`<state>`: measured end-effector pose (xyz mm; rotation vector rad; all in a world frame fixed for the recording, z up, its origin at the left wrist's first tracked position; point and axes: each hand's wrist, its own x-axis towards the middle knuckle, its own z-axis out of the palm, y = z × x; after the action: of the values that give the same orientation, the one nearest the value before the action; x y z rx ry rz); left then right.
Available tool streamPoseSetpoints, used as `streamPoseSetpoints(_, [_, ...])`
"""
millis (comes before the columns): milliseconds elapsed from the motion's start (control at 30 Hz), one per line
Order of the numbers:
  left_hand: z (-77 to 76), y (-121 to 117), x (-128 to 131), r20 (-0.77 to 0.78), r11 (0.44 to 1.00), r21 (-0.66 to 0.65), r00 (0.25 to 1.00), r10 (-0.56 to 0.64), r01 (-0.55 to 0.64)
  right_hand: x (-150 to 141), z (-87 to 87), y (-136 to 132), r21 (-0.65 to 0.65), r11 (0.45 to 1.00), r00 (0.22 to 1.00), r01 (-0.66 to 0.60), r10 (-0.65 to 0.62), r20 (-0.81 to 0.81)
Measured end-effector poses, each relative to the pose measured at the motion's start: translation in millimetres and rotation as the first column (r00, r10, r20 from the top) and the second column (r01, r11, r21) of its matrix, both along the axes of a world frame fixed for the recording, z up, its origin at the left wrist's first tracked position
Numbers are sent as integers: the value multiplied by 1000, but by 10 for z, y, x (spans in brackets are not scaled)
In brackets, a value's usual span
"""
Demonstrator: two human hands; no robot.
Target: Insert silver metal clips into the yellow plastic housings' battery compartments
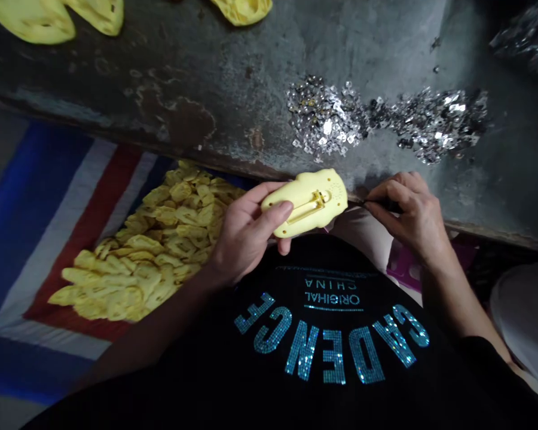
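My left hand (251, 230) is closed around a yellow plastic shell (316, 206), with the thumb across its face. The shell has a long recessed slot, small holes near its edges and a cluster of tiny holes at one end. To its right, at the table edge, my right hand (407, 209) has thumb and fingertips pinched together. A small dark bit shows at the fingertips, too small to name. Beyond both hands lie two joined heaps of small shiny metal pieces (327, 116).
A worn grey metal table (251, 77) spans the far side. Many yellow shells (161, 239) are piled on a striped blue, white and red sheet (80, 227) at lower left. More yellow parts (244, 9) lie at the table's back; another metal heap (529, 36) sits far right.
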<state>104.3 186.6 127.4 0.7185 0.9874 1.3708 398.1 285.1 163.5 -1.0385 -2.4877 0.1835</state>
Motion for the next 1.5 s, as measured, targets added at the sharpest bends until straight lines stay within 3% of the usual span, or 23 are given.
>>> streamPoseSetpoints(133, [-22,-18,61,-21,999,9,999,-50,51,0,-151,-78,124,990,998,61,-58,-24])
streamPoseSetpoints(200, [-11,-37,76,-33,996,14,996,-85,85,-44,-179,-147,132,989,992,70,-56,-111])
streamPoseSetpoints(300, [33,-66,101,-37,987,37,987,-156,157,-153,-100,-243,-81,997,925,-18,-14,-379])
streamPoseSetpoints(367, [76,-82,127,-34,977,51,978,-206,208,-230,12,-263,-251,959,876,-133,-5,-483])
streamPoseSetpoints(500, [172,-110,187,-4,964,43,965,-263,263,-308,240,-204,-436,868,894,-237,19,-448])
streamPoseSetpoints(667, [254,-155,231,24,960,26,960,-280,279,-299,432,-171,-519,828,938,-210,21,-345])
streamPoseSetpoints(800, [282,-184,254,35,955,21,955,-296,295,-311,478,-182,-547,803,927,-236,17,-375])
streamPoseSetpoints(1067, [317,-236,273,13,953,20,953,-303,302,-345,431,-209,-536,807,908,-249,3,-419])
streamPoseSetpoints(1300, [297,-304,280,26,954,38,954,-297,296,-367,473,-305,-435,876,918,-207,20,-395])
streamPoseSetpoints(1500, [276,-307,278,41,955,41,955,-294,293,-365,414,-395,-388,915,915,-112,-57,-399])
